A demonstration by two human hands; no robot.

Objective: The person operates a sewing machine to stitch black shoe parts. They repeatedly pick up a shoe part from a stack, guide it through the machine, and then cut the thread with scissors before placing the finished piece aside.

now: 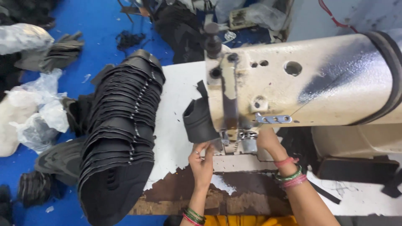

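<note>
Fingers (200, 149) pinch curved matte black shoe upper (199, 121).

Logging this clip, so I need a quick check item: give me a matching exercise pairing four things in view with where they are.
Things:
1. left hand
2. right hand
3. stack of black pieces
4. plastic bags

Places:
A. on the blue floor, far left
B. at the lower edge of the curled black piece
C. piled along the table's left edge
D. just right of the sewing machine needle area

Pairs: 1-B, 2-D, 3-C, 4-A
</note>
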